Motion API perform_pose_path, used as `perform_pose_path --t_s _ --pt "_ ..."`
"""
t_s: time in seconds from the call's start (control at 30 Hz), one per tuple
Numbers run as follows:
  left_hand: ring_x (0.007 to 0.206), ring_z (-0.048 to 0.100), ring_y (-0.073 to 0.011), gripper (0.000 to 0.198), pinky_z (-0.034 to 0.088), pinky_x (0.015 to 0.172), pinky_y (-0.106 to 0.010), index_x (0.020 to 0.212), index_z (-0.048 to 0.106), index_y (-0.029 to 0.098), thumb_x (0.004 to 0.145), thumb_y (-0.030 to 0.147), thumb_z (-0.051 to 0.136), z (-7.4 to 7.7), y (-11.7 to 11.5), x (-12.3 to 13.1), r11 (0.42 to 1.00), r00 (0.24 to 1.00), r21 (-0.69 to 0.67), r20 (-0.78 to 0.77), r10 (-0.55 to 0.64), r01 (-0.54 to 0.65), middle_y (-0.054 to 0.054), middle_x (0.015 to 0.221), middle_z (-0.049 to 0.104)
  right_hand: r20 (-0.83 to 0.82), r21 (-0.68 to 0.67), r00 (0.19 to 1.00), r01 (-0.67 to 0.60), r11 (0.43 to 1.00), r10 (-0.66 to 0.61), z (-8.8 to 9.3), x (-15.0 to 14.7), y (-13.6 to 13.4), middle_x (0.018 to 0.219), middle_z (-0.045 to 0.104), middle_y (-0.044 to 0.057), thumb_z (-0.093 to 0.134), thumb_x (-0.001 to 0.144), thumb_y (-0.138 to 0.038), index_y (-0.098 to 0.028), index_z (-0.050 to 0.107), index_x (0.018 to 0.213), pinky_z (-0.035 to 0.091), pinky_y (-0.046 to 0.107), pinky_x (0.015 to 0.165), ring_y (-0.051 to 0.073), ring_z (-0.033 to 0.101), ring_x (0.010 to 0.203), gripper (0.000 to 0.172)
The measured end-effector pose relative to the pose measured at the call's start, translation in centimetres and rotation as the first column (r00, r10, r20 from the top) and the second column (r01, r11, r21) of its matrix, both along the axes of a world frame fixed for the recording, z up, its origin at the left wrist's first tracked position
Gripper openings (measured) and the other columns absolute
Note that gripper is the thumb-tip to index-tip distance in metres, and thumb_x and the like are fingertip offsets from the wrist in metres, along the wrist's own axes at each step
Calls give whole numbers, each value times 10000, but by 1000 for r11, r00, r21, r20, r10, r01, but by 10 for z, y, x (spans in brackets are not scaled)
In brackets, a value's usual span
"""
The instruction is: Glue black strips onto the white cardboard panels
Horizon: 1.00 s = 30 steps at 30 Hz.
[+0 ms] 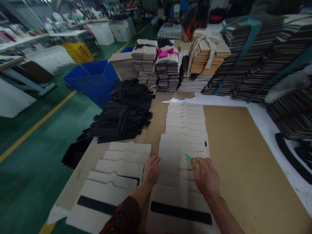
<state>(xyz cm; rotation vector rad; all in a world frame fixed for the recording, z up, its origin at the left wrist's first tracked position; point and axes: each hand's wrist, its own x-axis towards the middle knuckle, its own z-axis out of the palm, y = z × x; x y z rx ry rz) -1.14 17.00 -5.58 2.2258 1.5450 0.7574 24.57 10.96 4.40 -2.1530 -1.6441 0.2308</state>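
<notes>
My right hand (206,177) is closed around a small glue bottle (193,161) with a green nozzle pointing up-left over a long overlapped row of pale card pieces (186,130). My left hand (151,169) rests with curled fingers on the left edge of that same row. A second overlapped row of card pieces (119,169) lies to the left. Black strips (180,213) are stuck on the nearest cards of both rows.
The cards lie on a brown board (231,146) on the table. A heap of black strips (126,113) sits at the table's left, with tied card stacks (168,68) behind and dark bundles (268,55) at right. Blue bins (90,78) stand on the green floor; another person (195,19) works at the far end.
</notes>
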Motion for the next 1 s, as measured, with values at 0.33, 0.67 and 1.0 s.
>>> perform_pose_path --t_s 0.33,0.67,1.0 --pt "999 620 -202 404 536 946 -376 1053 679 184 806 14 408 -2 2 -2 999 1000 48 -6 6 -6 -82 1045 663 -57 3 997 57 998 -57 2 6 -7 1003 590 61 436 955 -391 -232 568 1049 464 310 689 190 592 827 227" --pt "982 625 -203 396 543 928 -369 1044 680 185 800 11 421 -1 3 -2 997 1000 76 -13 -3 4 -80 1030 667 -66 4 994 83 997 -83 1 20 -10 1023 573 59 449 951 -393 -231 564 1063 471 317 706 195 606 847 228" --pt "973 626 -199 398 553 913 -362 1040 679 182 789 5 425 -4 3 -2 995 1000 96 -11 2 -1 -72 1017 669 28 8 981 193 981 -193 -3 39 -17 1014 590 54 465 934 -418 -227 577 1065 441 299 629 182 590 776 257"
